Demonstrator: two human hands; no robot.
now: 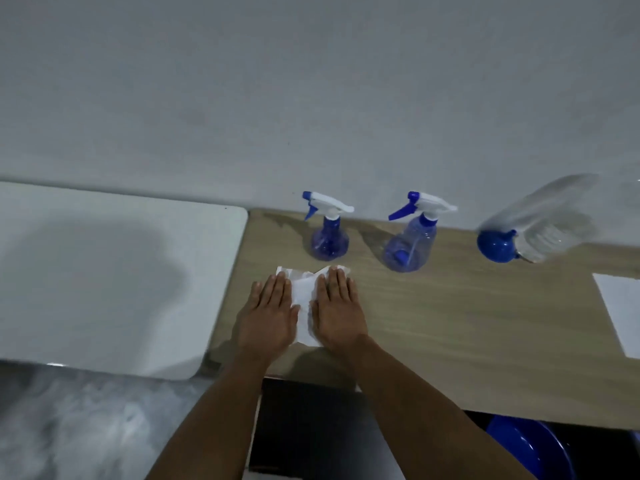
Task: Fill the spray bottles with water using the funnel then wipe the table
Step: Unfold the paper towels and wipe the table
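Note:
Two blue spray bottles with white trigger heads stand near the wall on the wooden table: a small one on the left and a taller one to its right. A white paper towel lies flat on the table in front of them. My left hand and my right hand both press palm-down on the towel, fingers straight and pointing at the bottles. Further right a blue funnel rests against a clear plastic bottle that is blurred.
A white table adjoins the wooden one on the left. A white sheet lies at the right edge. Below the front edge sit a dark box and a blue basin. A grey wall runs behind.

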